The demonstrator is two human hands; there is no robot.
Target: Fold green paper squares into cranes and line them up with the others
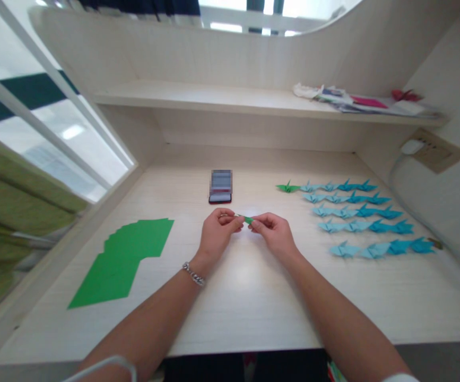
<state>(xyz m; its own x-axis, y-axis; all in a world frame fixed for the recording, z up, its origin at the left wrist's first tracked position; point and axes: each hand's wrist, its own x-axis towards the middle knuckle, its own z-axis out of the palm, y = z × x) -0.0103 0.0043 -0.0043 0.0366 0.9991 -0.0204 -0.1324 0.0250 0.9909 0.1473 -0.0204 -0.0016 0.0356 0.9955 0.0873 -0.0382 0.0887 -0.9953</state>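
A small folded piece of green paper [248,219] is pinched between both hands just above the middle of the pale wooden desk [245,297]. My left hand [217,231], with a metal bracelet at the wrist, grips its left end with closed fingers. My right hand [272,229] grips its right end, fingers also closed. Most of the paper is hidden by the fingertips.
A fanned stack of green paper sheets [124,260] lies at the left. A phone [220,187] lies beyond the hands. Several rows of blue paper cranes [363,220] and one green crane [287,187] sit at the right. A shelf [253,101] holds papers; a wall socket [432,151] is at right.
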